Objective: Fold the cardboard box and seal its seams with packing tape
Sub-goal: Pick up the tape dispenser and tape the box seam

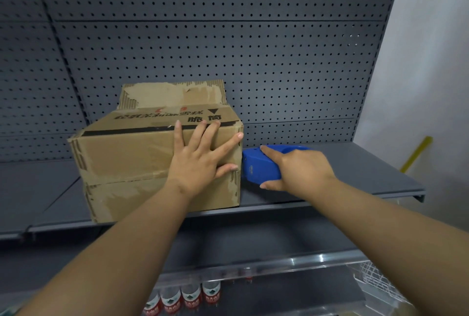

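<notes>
The cardboard box (pixel 142 160) sits on the grey metal shelf (pixel 355 176) in front of a perforated back panel (pixel 253 49), already folded into shape, with its near face towards the camera. On that face two flaps meet in a horizontal seam, and the left hand (pixel 200 158) lies flat against it, fingers spread and straight, pressing the flaps shut near the box's right edge. The right hand (pixel 299 168) grasps a blue tape dispenser (pixel 261 163), fingers wrapped over its body, with the dispenser's nose touching the right-hand corner of the box just at seam height.

By my reading, folding is done on this side and taping is at its start: the dispenser is set at the end of the seam, but no fresh strip is plainly visible along it (the glossy patches and torn paper look like remnants of old tape). One flap (pixel 175 94) at the far top stands upright, so that side looks unclosed. Left to do, as far as can be judged: running tape along this seam, closing the raised flap and sealing there

Bottled drinks (pixel 187 298) stand on the lower shelf
</notes>
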